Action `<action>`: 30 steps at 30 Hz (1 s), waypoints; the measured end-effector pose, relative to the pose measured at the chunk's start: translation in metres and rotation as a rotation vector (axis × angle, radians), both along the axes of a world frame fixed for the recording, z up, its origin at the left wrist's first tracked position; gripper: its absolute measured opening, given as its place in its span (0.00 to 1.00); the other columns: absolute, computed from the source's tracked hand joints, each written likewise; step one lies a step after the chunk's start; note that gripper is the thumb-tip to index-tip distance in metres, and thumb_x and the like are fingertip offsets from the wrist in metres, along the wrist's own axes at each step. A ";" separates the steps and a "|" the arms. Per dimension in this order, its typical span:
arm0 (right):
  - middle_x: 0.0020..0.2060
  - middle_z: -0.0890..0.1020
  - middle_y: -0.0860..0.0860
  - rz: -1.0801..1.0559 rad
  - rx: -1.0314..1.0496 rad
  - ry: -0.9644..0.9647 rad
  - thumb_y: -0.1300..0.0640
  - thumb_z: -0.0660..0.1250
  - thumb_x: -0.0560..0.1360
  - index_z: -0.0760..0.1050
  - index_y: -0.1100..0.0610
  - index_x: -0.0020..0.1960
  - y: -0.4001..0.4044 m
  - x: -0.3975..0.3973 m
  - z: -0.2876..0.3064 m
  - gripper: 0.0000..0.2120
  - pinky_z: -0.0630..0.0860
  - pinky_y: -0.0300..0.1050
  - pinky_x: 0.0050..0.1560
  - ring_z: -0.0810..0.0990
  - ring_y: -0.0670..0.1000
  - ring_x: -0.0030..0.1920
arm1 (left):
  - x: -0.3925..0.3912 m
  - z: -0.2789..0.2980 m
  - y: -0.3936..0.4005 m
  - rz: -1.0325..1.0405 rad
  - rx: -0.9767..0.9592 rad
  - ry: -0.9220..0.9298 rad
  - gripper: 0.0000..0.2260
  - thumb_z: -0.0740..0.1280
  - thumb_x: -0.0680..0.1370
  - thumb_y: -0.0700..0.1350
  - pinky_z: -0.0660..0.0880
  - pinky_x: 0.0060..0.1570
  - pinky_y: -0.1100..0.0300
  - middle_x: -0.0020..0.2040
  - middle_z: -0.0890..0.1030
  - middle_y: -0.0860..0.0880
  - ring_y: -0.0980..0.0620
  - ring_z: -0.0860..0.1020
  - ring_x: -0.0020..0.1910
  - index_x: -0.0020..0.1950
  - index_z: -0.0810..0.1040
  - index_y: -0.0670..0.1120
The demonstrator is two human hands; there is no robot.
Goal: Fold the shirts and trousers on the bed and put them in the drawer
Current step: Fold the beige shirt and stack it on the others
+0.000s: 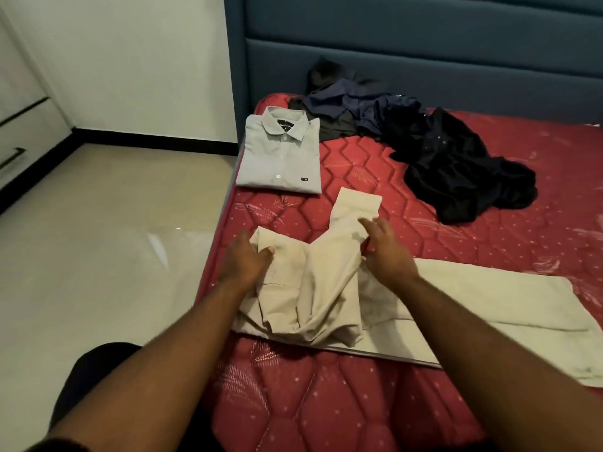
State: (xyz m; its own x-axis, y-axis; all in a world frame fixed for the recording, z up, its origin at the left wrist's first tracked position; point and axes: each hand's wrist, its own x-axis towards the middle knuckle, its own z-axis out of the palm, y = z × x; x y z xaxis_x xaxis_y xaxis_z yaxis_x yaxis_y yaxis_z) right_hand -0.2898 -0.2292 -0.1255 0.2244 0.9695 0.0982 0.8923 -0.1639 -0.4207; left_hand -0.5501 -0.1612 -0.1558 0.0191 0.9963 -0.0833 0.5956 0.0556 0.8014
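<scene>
Forearms: both reached forward from the lower edge of view over the near corner of the bed, whose red quilted mattress ran to the floor along its left edge.
Left hand: gripped the left edge of the beige trousers, thumb on top of the cloth, close to the mattress's left edge.
Right hand: fingers lay spread and loose on a raised fold of the trousers, thumb tucked under it.
Trousers: bunched between the hands, legs lying flat toward the right.
Folded shirt: pale grey, at the left mattress edge beyond the trousers, apart from them.
Dark clothes pile: heaped near the blue headboard.
Open room: bare mattress lay between trousers and pile, and at far right.
</scene>
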 end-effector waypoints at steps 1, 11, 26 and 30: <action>0.76 0.58 0.53 0.018 -0.058 -0.071 0.65 0.66 0.72 0.61 0.47 0.75 0.013 0.006 0.001 0.35 0.77 0.55 0.53 0.76 0.62 0.60 | -0.001 -0.004 0.013 -0.070 0.001 0.022 0.24 0.74 0.70 0.49 0.77 0.54 0.53 0.55 0.81 0.47 0.45 0.80 0.53 0.64 0.74 0.49; 0.43 0.81 0.49 -0.157 0.345 0.629 0.71 0.62 0.74 0.78 0.50 0.46 0.009 0.044 0.025 0.16 0.82 0.50 0.41 0.81 0.50 0.41 | 0.020 0.002 -0.009 -0.041 0.290 0.072 0.25 0.71 0.75 0.47 0.74 0.52 0.53 0.59 0.76 0.44 0.43 0.76 0.56 0.70 0.69 0.49; 0.44 0.83 0.53 -0.476 0.561 -0.319 0.60 0.64 0.70 0.80 0.59 0.50 -0.226 0.022 0.083 0.11 0.72 0.49 0.41 0.81 0.58 0.40 | 0.001 0.059 -0.069 -1.014 -0.071 -0.022 0.15 0.71 0.75 0.37 0.73 0.54 0.71 0.53 0.81 0.67 0.66 0.79 0.54 0.57 0.82 0.55; 0.42 0.83 0.54 -0.437 0.472 -0.457 0.62 0.70 0.70 0.81 0.57 0.46 -0.239 0.034 0.071 0.05 0.68 0.53 0.43 0.81 0.60 0.39 | -0.001 0.040 -0.047 -0.894 -0.296 0.050 0.13 0.68 0.79 0.43 0.74 0.40 0.65 0.51 0.83 0.53 0.56 0.78 0.46 0.63 0.77 0.53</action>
